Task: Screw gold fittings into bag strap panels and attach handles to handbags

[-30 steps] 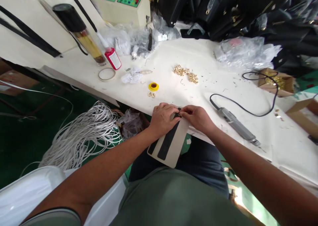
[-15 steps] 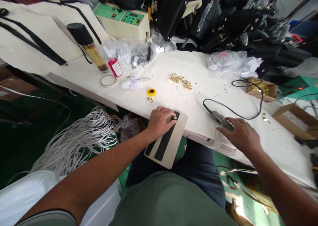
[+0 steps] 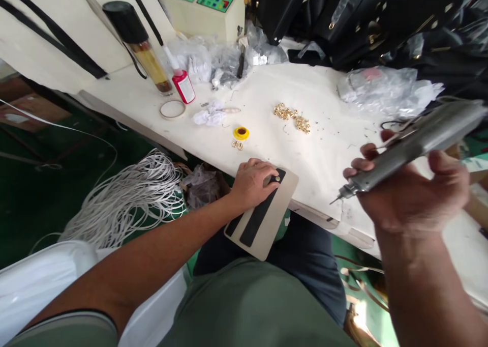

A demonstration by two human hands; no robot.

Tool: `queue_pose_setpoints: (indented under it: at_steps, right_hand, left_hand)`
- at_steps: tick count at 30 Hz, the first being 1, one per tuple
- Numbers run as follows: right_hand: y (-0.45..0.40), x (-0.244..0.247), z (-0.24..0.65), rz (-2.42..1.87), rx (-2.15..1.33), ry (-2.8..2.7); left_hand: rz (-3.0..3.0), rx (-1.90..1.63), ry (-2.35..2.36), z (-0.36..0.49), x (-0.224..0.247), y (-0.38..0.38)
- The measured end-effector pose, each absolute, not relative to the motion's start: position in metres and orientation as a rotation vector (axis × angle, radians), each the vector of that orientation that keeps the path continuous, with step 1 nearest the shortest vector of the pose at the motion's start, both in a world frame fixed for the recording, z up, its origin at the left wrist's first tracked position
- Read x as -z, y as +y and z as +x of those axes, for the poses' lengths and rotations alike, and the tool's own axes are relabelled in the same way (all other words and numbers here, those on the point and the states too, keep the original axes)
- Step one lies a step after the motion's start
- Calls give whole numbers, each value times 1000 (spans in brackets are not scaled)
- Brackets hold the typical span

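My left hand point(image 3: 253, 186) is closed on the upper end of a beige panel point(image 3: 273, 225) with black strips point(image 3: 260, 219) along it. The panel leans over the table's front edge, above my lap. By my left thumb a small round gold fitting point(image 3: 278, 178) shows on the strip. On the right, my right hand point(image 3: 409, 197), palm up, grips a grey electric screwdriver point(image 3: 419, 141). Its thin bit points down and left, apart from the panel. Beyond my left hand lie a yellow ring-shaped spool point(image 3: 241, 133) and small gold rings point(image 3: 238, 145).
Gold hardware point(image 3: 292, 117) lies in piles on the white table point(image 3: 320, 158). Behind are a red bottle point(image 3: 184, 86), a black-capped spray can point(image 3: 139, 47), plastic bags point(image 3: 385, 90) and a control box point(image 3: 209, 16). White cords point(image 3: 129, 199) heap at lower left.
My right hand has lifted the screwdriver off the table and turned palm up, its bit now facing the panel side. My left hand keeps its hold on the panel. The view has shifted slightly.
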State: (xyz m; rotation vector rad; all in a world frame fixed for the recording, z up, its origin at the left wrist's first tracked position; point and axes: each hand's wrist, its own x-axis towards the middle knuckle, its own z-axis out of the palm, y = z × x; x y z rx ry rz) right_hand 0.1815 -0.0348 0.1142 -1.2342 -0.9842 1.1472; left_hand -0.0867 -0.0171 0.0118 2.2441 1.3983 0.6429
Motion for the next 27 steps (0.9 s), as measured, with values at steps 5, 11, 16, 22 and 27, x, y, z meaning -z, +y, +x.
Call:
queue_pose_setpoints:
  at_steps: [5, 11, 16, 22, 27]
  right_hand:
    - [-16, -95, 100, -1041, -1021, -876]
    - [-9, -72, 68, -1016, -786, -1098]
    - [-6, -63, 63, -1052, -801, -1143]
    - [-3, -56, 60, -1054, -800, -1158]
    - [-4, -51, 60, -1073, -782, -1177]
  left_hand:
    - [2236, -617, 1400, -87, -12, -16]
    - [2234, -601, 1390, -87, -15, -16]
    - [2221, -587, 1383, -89, -16, -16]
    - [2216, -607, 1372, -90, -15, -16]
    - [2209, -577, 1368, -89, -16, -16]
